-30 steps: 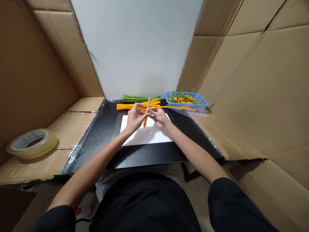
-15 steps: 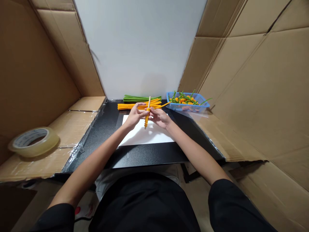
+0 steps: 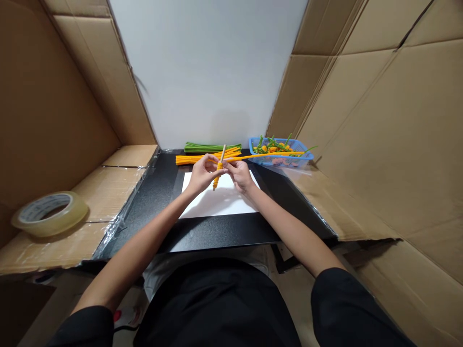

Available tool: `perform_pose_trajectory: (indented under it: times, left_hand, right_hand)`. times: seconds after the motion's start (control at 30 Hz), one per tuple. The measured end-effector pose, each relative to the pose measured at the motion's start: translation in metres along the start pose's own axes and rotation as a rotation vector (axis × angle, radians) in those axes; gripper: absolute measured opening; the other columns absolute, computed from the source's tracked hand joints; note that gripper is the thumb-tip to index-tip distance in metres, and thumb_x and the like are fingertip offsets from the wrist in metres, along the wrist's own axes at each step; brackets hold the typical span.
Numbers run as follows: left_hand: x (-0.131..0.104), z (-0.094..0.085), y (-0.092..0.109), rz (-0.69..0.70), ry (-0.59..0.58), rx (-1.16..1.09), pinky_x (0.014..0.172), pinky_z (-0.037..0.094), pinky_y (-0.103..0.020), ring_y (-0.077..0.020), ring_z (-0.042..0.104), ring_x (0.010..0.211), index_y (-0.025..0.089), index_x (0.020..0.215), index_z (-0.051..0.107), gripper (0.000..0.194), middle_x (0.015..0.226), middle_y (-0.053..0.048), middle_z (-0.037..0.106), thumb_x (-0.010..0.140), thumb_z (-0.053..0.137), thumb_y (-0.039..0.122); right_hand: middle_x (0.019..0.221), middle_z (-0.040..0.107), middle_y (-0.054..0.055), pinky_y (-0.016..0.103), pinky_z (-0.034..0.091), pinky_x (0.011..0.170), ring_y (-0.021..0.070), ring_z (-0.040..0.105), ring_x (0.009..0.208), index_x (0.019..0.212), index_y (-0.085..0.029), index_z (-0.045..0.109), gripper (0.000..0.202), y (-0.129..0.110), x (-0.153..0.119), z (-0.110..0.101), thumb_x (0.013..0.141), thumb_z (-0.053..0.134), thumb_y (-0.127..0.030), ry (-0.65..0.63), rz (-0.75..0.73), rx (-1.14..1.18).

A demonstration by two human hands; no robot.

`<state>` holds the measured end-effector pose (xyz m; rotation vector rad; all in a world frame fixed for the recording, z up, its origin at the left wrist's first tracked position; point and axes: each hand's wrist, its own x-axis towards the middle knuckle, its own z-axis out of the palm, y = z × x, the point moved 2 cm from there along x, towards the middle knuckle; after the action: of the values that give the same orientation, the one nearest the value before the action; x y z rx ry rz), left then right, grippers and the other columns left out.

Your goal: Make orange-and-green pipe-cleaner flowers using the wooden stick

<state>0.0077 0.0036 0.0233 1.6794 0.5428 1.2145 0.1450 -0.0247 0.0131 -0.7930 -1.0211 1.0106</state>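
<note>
I see the L hand [image 3: 202, 174] w/ thumb and fingers bent, pinching the stick [image 3: 223, 152] where the orange coil [image 3: 216, 182] goes around it; the R hand [image 3: 240, 176] is just beside, its thumb and finger pinching, I think, the strand [image 3: 275, 154] close to the coil. Exactly which R fingertips touch what, I cannot tell, as they are partly hidden. The stick is held tilted above the white paper [image 3: 224, 205], approx. in the middle of the table [image 3: 217, 233], its bare upper end leaning away from the person. About progress: the lower part of the stick carries turns already, so I judge the winding is partly done, not complete. Left over is the long free part of the strand, which runs out to the R and, as seen from here, crosses over the basket [image 3: 261, 159]; whether it touches there, I cannot say. How many turns exist, I also cannot count, bc. they are too small. In the basket lie many orange-and-green pcs. [image 3: 273, 148], incl. some w/ stems over the rim; these look to me like made-up work. Unused material remains as well: the orange bundle [image 3: 185, 159] lies behind the paper, w/ the green bundle [image 3: 210, 147] behind it. The tape [image 3: 50, 217] sits well apart, on the cardboard at L, not in use.
</note>
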Motion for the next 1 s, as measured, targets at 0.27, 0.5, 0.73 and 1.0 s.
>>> perform_pose_trajectory:
  times: [0.27, 0.5, 0.73, 1.0]
  left_hand:
    - [-0.006, 0.001, 0.006, 0.084, 0.188, 0.141, 0.061, 0.051, -0.025, -0.0151, 0.066, 0.062, 0.017, 0.071, 0.059, 0.034, 0.069, -0.002, 0.068, 0.066, 0.085, 0.039]
    - [0.001, 0.003, 0.006, -0.035, 0.007, -0.199, 0.063, 0.056, -0.029, -0.0180, 0.070, 0.058, 0.022, 0.093, 0.044, 0.057, 0.059, 0.004, 0.067, 0.063, 0.087, 0.044]
    - [0.003, 0.003, 0.012, -0.134, -0.139, -0.293, 0.065, 0.057, -0.033, -0.0204, 0.072, 0.065, 0.024, 0.097, 0.037, 0.063, 0.066, 0.003, 0.069, 0.064, 0.086, 0.045]
    - [0.001, 0.004, 0.011, -0.159, -0.173, -0.254, 0.057, 0.054, -0.027, -0.0136, 0.065, 0.056, 0.022, 0.096, 0.043, 0.051, 0.068, 0.003, 0.066, 0.071, 0.080, 0.045]
  right_hand:
    - [0.078, 0.067, 0.003, 0.033, 0.049, 0.073, 0.0201, 0.059, 0.079, 0.070, -0.024, 0.072, 0.028, -0.008, -0.008, 0.005, 0.065, 0.083, -0.049, 0.130, -0.213, -0.166]
    - [0.062, 0.053, -0.002, 0.028, 0.040, 0.061, 0.0115, 0.044, 0.060, 0.061, -0.021, 0.063, 0.033, -0.010, -0.008, 0.005, 0.061, 0.086, -0.044, 0.085, -0.032, 0.101]
    - [0.064, 0.053, -0.003, 0.030, 0.046, 0.065, 0.0128, 0.050, 0.062, 0.076, -0.021, 0.068, 0.029, -0.013, -0.005, -0.001, 0.068, 0.082, -0.044, -0.189, 0.237, 0.145]
    - [0.064, 0.056, -0.002, 0.031, 0.045, 0.060, 0.0123, 0.049, 0.059, 0.071, -0.018, 0.067, 0.033, -0.013, -0.003, 0.000, 0.063, 0.086, -0.044, -0.120, 0.093, 0.097]
